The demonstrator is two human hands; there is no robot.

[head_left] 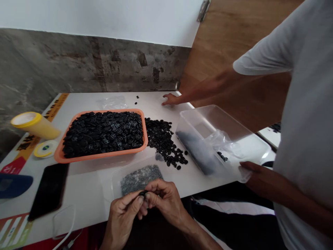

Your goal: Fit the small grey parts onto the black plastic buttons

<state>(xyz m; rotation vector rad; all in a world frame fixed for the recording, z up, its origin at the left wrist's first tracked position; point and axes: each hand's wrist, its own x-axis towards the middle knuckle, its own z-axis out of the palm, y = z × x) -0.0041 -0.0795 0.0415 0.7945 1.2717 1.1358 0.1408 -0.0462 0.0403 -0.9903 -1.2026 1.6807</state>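
Observation:
Close to the table's front edge, my left hand (122, 215) and my right hand (169, 203) meet, thumbs and fingertips pinching one small black plastic piece (143, 193) between them. Fingers cover most of that piece. Just beyond them lies a clear shallow tray (114, 178) with many tiny grey metal parts (142, 177). An orange basket (104, 157) behind it is heaped with black oval pieces (104, 132) that have two holes. More loose black pieces (161, 137) spread over the table to its right.
At right, a co-worker's hand (170, 100) reaches over the table; their other hand (249, 170) is near a clear plastic box (197, 139) with dark contents. On the left are a yellow cup (36, 125), a tape roll (44, 149), a phone (49, 189) and a white cable (73, 222).

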